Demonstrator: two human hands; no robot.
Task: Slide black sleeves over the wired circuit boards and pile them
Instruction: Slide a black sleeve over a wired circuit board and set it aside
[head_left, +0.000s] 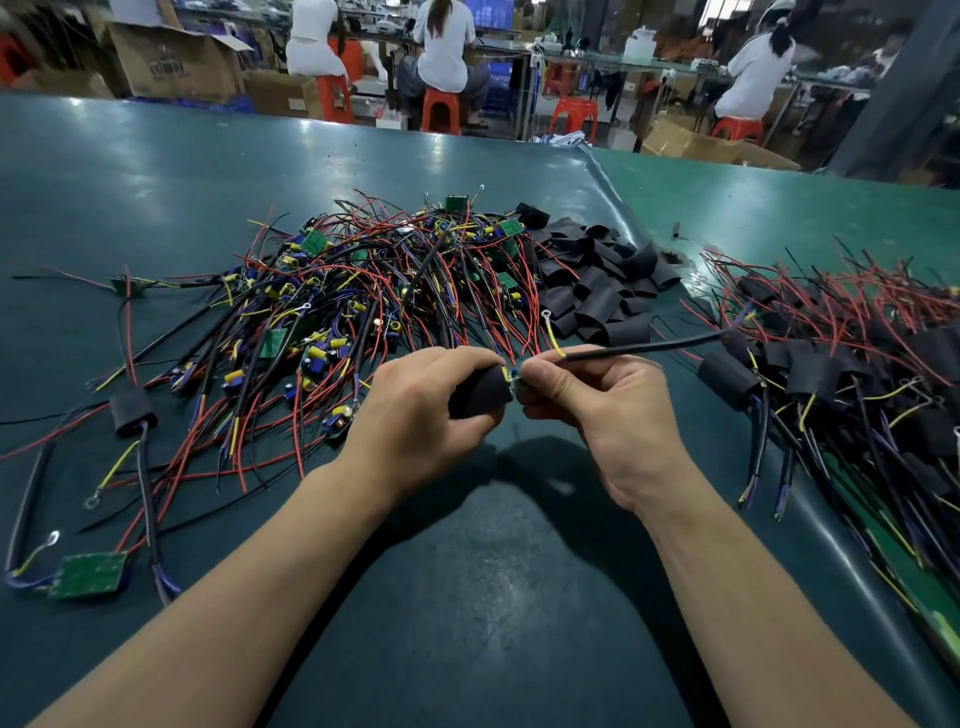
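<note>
Mid-step: black sleeve (480, 396) half on a small circuit board (514, 383), above the green mat (467, 597).

Left hand (421, 415) curled round the soft tube; right hand (587, 400) pinched the board end with stiff wires (639, 347). Next, probably: push fully in, then onto finished pile (841, 353), right of bare boards heap (363, 291).

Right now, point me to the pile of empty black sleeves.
In the head view, the empty black sleeves lie on the green table, right of centre, against the right edge of the unsleeved wired boards, beyond both hands.
</note>
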